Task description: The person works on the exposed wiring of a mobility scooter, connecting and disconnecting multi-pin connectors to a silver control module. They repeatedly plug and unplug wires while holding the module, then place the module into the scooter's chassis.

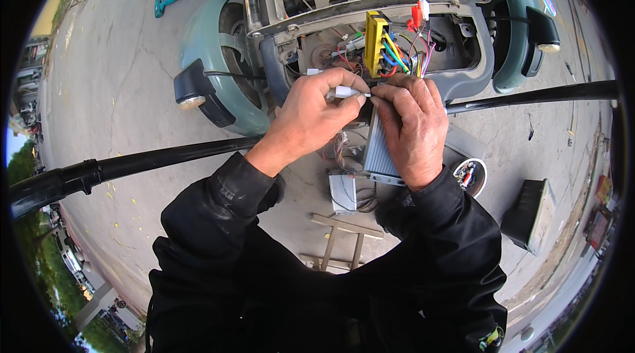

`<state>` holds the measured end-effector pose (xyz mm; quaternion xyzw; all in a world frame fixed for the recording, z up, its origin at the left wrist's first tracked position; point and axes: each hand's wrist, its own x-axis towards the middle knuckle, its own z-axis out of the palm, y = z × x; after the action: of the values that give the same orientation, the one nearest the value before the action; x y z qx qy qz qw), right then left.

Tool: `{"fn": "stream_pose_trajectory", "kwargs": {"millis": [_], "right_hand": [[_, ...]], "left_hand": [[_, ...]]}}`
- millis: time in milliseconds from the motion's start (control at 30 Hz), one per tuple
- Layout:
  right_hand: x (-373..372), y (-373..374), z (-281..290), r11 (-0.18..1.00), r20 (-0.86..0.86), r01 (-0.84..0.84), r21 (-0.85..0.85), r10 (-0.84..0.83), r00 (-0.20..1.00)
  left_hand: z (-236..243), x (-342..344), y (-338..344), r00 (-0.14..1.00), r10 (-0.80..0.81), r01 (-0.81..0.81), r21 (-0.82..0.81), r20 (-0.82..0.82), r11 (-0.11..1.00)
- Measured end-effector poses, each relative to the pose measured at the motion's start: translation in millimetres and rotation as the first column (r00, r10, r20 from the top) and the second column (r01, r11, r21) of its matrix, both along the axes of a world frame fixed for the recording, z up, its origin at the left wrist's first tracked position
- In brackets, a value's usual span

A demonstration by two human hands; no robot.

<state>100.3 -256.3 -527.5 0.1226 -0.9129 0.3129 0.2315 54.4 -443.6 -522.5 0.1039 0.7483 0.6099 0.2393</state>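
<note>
While the left hand (307, 114) pinches a white plug (344, 92) below the yellow block (374, 42), its length points toward the narrowly pinched right hand (418, 121).

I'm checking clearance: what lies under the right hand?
Beneath the right hand, part of a ribbed silver metal box shows past its left side; whatever lies directly behind the hand is covered and cannot be seen.

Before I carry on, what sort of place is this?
Probably an outdoor repair yard: an opened-up vehicle with loose wires, a drill lying on the pavement, and trees at the left rim suggest it.
</note>
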Motion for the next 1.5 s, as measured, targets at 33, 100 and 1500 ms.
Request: {"fn": "stream_pose_trajectory", "kwargs": {"millis": [33,100,1500], "right_hand": [[0.0,0.3,0.4,1.000,0.005,0.000,-0.004,0.000,1.000],[0.1,1.0,1.4,1.000,0.009,-0.003,-0.015,0.003,1.000],[-3.6,6.3,3.5,0.987,0.026,-0.044,-0.153,0.049,0.998]], "left_hand": [[-0.7,0.7,0.4,1.000,0.011,-0.011,0.014,0.011,1.000],[-2.0,1.8,1.3,0.999,0.033,-0.035,0.051,0.034,0.998],[-5.9,2.6,6.6,0.965,0.102,-0.156,0.214,0.241,0.964]]}}
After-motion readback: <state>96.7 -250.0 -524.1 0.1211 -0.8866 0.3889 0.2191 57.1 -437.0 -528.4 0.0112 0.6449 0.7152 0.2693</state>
